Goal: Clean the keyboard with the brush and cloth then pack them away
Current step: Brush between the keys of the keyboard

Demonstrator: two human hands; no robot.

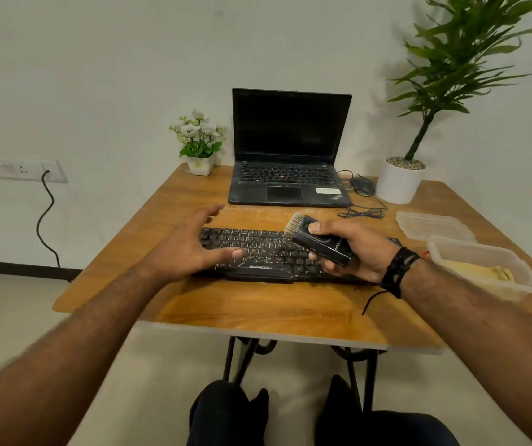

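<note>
1. The brush (321,241) sits in the right grip (353,252), bristles toward the left grip (190,246).
2. Right grip is clamped around the brush handle, above the keyboard (268,255).
3. Left grip is spread apart, holding nothing, over the keyboard's left end.

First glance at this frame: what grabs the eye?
The right hand grips a black brush above the keyboard at the table's centre, while the open left hand hovers at the keyboard's left end. Behind sits an open laptop; a clear container holding a yellow cloth is at right.
</note>
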